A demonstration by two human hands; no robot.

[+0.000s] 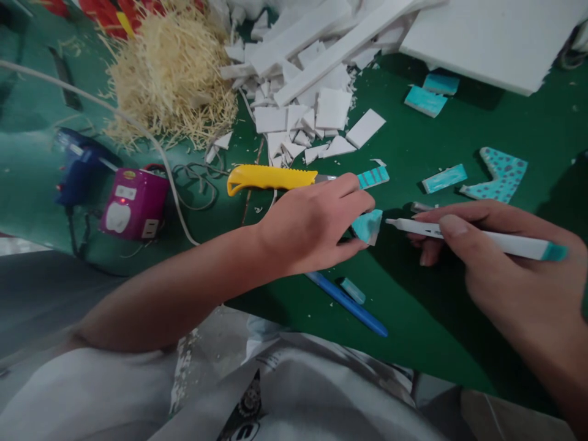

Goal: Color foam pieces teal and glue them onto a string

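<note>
- Got one small teal piece (370, 226) pinched in the left hand (316, 214), just right of frame centre, fingers closed around it.
- Gripping one white marker (514, 244) pen-style in the right hand (509, 278), right side of frame.
- Key bit: pointing that marker nearly crosswise, sloping slightly down to the right, tip aimed left and just beside the teal piece, apparently not touching.
- Counting flat teal bits on the green table (459, 346): two blank offcuts (425, 101) upper right, one plain strip (444, 179) and one spotted shape (505, 174) mid right, one striped bit (374, 177) just above the left fingers.
- Also spotting one yellow cutter (271, 177) upper centre, one blue pen (353, 307) lower centre.
- White scraps (334, 109), upper centre: too jumbled to count.
</note>
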